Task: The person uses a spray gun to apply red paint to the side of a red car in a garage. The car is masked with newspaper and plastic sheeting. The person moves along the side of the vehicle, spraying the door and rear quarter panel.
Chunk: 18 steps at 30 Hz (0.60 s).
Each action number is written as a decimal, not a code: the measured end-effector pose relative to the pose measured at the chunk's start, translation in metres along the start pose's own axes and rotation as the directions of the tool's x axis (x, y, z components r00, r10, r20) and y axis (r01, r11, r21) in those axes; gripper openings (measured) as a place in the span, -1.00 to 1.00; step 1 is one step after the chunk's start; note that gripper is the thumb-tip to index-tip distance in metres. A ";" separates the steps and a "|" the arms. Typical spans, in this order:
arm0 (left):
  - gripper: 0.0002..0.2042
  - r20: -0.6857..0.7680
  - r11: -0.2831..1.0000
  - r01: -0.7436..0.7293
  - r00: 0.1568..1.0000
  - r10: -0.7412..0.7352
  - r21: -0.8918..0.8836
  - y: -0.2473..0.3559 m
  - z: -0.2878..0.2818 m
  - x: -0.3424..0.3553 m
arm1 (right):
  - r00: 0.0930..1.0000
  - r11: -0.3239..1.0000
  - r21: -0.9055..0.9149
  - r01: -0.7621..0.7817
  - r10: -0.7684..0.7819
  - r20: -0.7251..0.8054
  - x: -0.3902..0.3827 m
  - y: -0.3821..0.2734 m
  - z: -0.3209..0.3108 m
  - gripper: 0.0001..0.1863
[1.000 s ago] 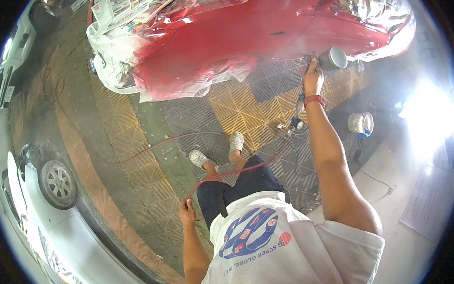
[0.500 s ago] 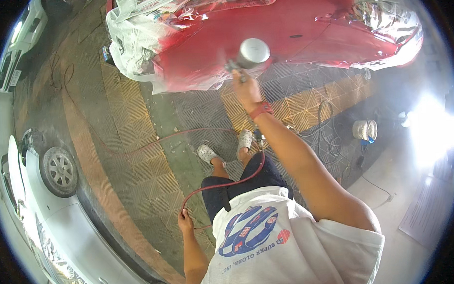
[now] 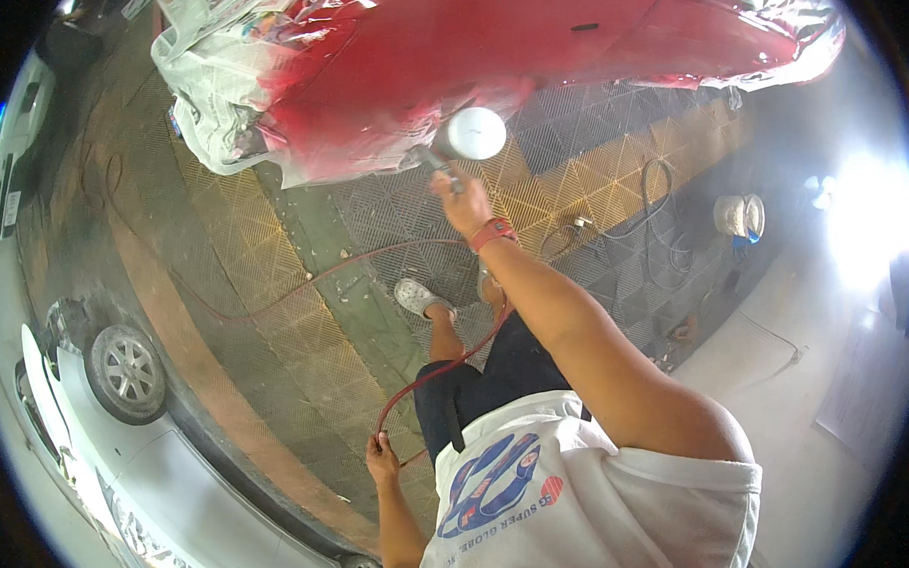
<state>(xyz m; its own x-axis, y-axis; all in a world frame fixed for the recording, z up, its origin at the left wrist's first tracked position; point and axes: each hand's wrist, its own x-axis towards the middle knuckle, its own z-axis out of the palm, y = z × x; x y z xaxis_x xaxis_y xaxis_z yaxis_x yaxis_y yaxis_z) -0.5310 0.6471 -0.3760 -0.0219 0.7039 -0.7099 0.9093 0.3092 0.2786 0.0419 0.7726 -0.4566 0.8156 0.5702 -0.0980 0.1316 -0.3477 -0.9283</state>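
My right hand, with a red band on the wrist, is wrapped round the grip of a spray gun. The gun carries a round pale cup and points toward the lower side of a red car body. Paint mist blurs the panel near the nozzle. White and printed masking paper, edged with red overspray, covers the body's left end. Low on the left, my left hand is closed round a red air hose, which runs up past my legs toward the right hand.
A silver car stands at the left. The hose also trails across the patterned floor mats. Dark coiled cable and a white bucket are on the right, near a glaring lamp. My clog is below the car.
The spray gun and my right hand have moved left and down along the red panel. My view and body have shifted, while the left hand keeps hold of the hose.
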 end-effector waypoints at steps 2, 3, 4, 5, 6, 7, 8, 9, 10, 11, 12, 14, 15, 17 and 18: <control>-0.51 0.015 1.000 -0.015 1.000 0.015 0.018 0.012 0.002 0.008 | 0.989 0.998 0.064 -0.011 0.020 -0.147 0.013 0.039 -0.026 -0.51; -0.51 0.033 1.000 -0.010 0.999 0.010 0.021 0.022 0.001 0.013 | 0.975 0.997 0.071 0.004 0.012 -0.222 0.023 0.056 -0.042 -0.53; -0.51 0.041 1.000 0.007 0.999 -0.007 0.015 0.029 0.003 0.013 | 0.959 0.996 0.094 -0.008 0.034 -0.283 0.030 0.056 -0.053 -0.53; -0.50 0.014 1.000 -0.007 1.000 0.007 0.006 0.039 0.003 0.017 | 0.932 0.993 0.112 -0.019 0.058 -0.358 0.039 0.061 -0.071 -0.52; -0.50 -0.014 1.000 -0.020 1.000 0.020 -0.003 0.048 0.002 0.020 | 0.912 0.995 0.095 -0.018 0.056 -0.407 0.050 0.076 -0.086 -0.51; -0.50 -0.036 0.999 -0.040 0.999 0.039 -0.010 0.058 -0.001 0.023 | 0.886 0.997 0.075 -0.019 0.052 -0.461 0.061 0.094 -0.104 -0.49; -0.49 -0.045 0.998 -0.045 0.998 0.043 -0.046 0.057 -0.002 0.025 | 0.847 0.993 0.095 -0.075 0.113 -0.519 0.068 0.101 -0.118 -0.44; -0.49 -0.055 0.995 -0.056 0.997 0.051 -0.084 0.055 -0.005 0.030 | 0.801 0.985 0.119 -0.124 0.170 -0.575 0.076 0.104 -0.132 -0.38; -0.48 -0.068 0.990 -0.066 0.996 0.057 -0.125 0.054 -0.007 0.034 | 0.750 0.975 0.148 -0.168 0.224 -0.623 0.083 0.102 -0.139 -0.33; -0.48 -0.098 0.991 -0.057 0.994 0.045 -0.122 0.052 -0.009 0.037 | 0.723 0.970 0.170 -0.173 0.242 -0.646 0.091 0.098 -0.144 -0.31; -0.47 -0.127 0.992 -0.049 0.991 0.033 -0.120 0.051 -0.011 0.040 | 0.696 0.965 0.192 -0.177 0.260 -0.669 0.098 0.095 -0.148 -0.29; -0.43 -0.114 0.991 -0.006 0.993 -0.010 -0.136 0.056 -0.016 0.041 | 0.683 0.964 0.181 -0.196 0.266 -0.680 0.100 0.090 -0.149 -0.30; -0.38 -0.075 0.988 0.027 0.996 -0.039 -0.151 0.057 -0.021 0.040 | 0.697 0.966 0.151 -0.210 0.256 -0.670 0.097 0.087 -0.146 -0.32; -0.36 -0.030 0.989 0.057 0.998 -0.062 -0.138 0.057 -0.029 0.036 | 0.770 0.974 0.064 -0.217 0.211 -0.603 0.087 0.073 -0.133 -0.37; -0.37 -0.025 0.992 0.051 0.998 -0.054 -0.111 0.055 -0.031 0.034 | 0.822 0.979 0.008 -0.203 0.175 -0.542 0.077 0.064 -0.123 -0.40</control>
<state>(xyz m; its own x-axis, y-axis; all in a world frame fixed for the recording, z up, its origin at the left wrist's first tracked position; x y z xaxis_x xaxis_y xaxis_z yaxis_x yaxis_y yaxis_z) -0.4950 0.7078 -0.3642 -0.0813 0.7018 -0.7077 0.8550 0.4141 0.3124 0.1821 0.7030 -0.4795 0.9988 0.0046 -0.0486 -0.0413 -0.4500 -0.8921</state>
